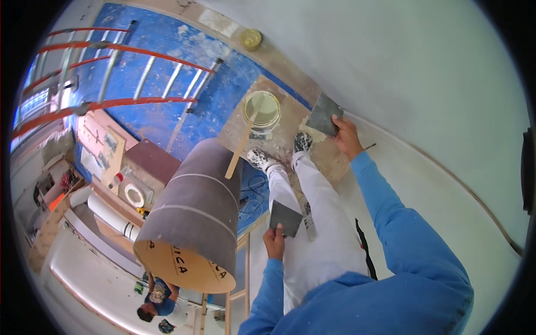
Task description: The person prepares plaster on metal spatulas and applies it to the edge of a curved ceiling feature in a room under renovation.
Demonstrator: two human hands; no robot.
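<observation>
My right hand (pixel 347 137), fingers wrapped round one edge, holds a flat, dark grey, square-cornered spreader (pixel 322 115) at the foot of the pale wall. My left hand (pixel 273 241) grips a second grey rectangular spreader (pixel 285 219) by its lower edge, in front of my white trousers. Beyond my feet stands an open bucket (pixel 262 109) of pale greenish-grey compound. Across the bucket's rim leans a long wooden stick (pixel 240 148), its near end sticking out toward me. Whether either blade carries compound is too small to tell.
Left of my legs stands a large grey roll (pixel 192 209) of covering. Orange ladders (pixel 128 103) stand over blue floor sheeting (pixel 212 72). Brown board (pixel 230 133) lies under the bucket. A yellowish lid or tin (pixel 250 39) sits by the far wall. Another person (pixel 160 296) is at lower left.
</observation>
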